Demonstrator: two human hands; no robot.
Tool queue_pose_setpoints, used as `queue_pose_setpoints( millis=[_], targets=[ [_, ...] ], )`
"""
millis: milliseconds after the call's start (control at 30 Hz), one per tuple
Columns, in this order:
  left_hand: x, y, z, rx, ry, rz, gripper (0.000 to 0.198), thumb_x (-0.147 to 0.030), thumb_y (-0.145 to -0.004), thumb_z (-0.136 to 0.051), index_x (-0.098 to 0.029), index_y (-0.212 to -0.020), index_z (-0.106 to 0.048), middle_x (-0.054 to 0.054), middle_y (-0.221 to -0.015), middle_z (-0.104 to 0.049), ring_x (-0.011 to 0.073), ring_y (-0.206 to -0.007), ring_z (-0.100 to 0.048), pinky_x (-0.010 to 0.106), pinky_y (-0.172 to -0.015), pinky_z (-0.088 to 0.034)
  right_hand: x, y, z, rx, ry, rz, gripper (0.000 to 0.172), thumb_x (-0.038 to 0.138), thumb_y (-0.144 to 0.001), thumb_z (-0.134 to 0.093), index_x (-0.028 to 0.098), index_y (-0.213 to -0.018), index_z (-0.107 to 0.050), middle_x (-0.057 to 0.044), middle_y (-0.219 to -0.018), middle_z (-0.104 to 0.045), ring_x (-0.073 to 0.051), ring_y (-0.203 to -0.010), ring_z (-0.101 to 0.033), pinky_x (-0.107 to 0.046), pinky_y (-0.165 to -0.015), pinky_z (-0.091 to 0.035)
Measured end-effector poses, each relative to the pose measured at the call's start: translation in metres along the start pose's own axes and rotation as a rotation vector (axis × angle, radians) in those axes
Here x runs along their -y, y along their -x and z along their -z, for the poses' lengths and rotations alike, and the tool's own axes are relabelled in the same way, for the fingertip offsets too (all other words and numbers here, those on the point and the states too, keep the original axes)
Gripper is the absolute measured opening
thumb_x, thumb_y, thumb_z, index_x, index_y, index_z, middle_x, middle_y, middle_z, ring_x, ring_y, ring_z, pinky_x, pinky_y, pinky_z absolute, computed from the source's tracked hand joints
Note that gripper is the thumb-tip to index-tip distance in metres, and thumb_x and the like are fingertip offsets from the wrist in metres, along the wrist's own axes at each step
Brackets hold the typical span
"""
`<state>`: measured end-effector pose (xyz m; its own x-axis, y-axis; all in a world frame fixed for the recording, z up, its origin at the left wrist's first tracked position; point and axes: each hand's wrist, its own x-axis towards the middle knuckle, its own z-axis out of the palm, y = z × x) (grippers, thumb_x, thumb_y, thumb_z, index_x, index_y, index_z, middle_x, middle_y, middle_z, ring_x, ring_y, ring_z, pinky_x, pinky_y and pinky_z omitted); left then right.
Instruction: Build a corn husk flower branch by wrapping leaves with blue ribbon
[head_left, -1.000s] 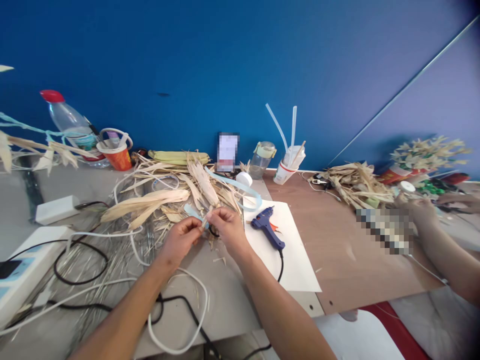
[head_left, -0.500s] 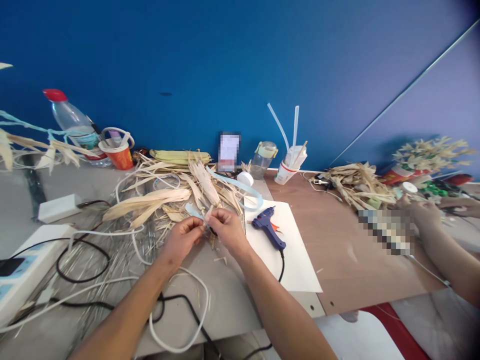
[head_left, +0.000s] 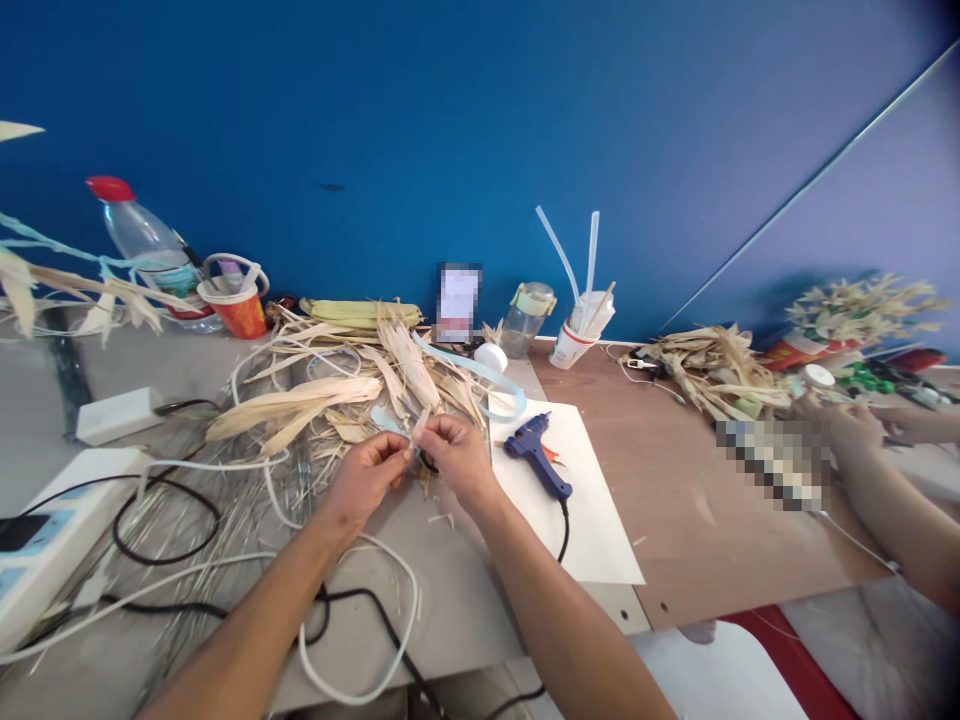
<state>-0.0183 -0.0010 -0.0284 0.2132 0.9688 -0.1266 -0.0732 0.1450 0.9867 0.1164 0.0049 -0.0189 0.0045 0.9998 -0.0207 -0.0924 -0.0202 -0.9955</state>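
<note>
My left hand (head_left: 375, 468) and my right hand (head_left: 456, 462) meet over the table, thumbs and fingers pinched together. Between the fingertips is a small pale piece of corn husk (head_left: 421, 424); its lower end is hidden by the fingers. A light-blue strip (head_left: 386, 420) shows just behind my left fingertips. Dried corn husks (head_left: 300, 408) lie in a loose heap beyond both hands. To the right of my right hand, a blue glue gun (head_left: 538, 455) rests on a white sheet (head_left: 592, 545).
White cable (head_left: 414, 600) loops below my hands, near thin wires and a power strip (head_left: 60, 540) at left. A bottle (head_left: 154, 250), an orange cup (head_left: 236, 308), a phone (head_left: 459, 300), a jar (head_left: 527, 320) and a white cup (head_left: 574, 345) line the wall. Another person's hands (head_left: 851, 425) work at right.
My hands stay at nearly the same spot, pinched on the husk piece, with only a tiny shift of the fingers. The husk branch at far left has moved slightly to the right.
</note>
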Motion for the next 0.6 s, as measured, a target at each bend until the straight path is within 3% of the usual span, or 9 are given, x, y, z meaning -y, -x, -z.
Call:
queue_pose_setpoints(
  millis=[400, 500, 600],
  targets=[
    [0.0, -0.001, 0.0, -0.014, -0.049, -0.01, 0.021, -0.036, -0.066, -0.067, -0.016, -0.064, -0.059, -0.006, -0.05, -0.046, 0.0081, -0.047, -0.037, 0.021, -0.047, -0.026, 0.006, 0.0, -0.002, -0.106, -0.152, -0.071, 0.017, 0.031, -0.064, -0.064, 0.017, -0.058, -0.058, 0.005, -0.052, -0.05, -0.008, -0.047, -0.036, -0.022, -0.047, -0.028],
    [0.0, -0.002, 0.001, -0.033, -0.025, -0.005, 0.021, -0.035, -0.065, -0.068, -0.016, -0.063, -0.059, -0.006, -0.049, -0.046, 0.008, -0.046, -0.037, 0.021, -0.046, -0.026, 0.006, -0.003, 0.001, -0.194, -0.183, -0.008, 0.016, 0.032, -0.065, -0.062, 0.017, -0.06, -0.057, 0.004, -0.055, -0.051, -0.01, -0.052, -0.042, -0.023, -0.053, -0.035],
    [-0.001, -0.003, 0.003, -0.106, 0.093, -0.03, 0.019, -0.031, -0.063, -0.071, -0.016, -0.066, -0.06, -0.006, -0.052, -0.048, 0.0069, -0.047, -0.039, 0.021, -0.048, -0.029, 0.005, -0.007, 0.011, -0.325, -0.195, 0.099, 0.016, 0.027, -0.065, -0.061, 0.018, -0.077, -0.061, 0.005, -0.063, -0.05, -0.01, -0.058, -0.044, -0.023, -0.059, -0.037]
  ],
)
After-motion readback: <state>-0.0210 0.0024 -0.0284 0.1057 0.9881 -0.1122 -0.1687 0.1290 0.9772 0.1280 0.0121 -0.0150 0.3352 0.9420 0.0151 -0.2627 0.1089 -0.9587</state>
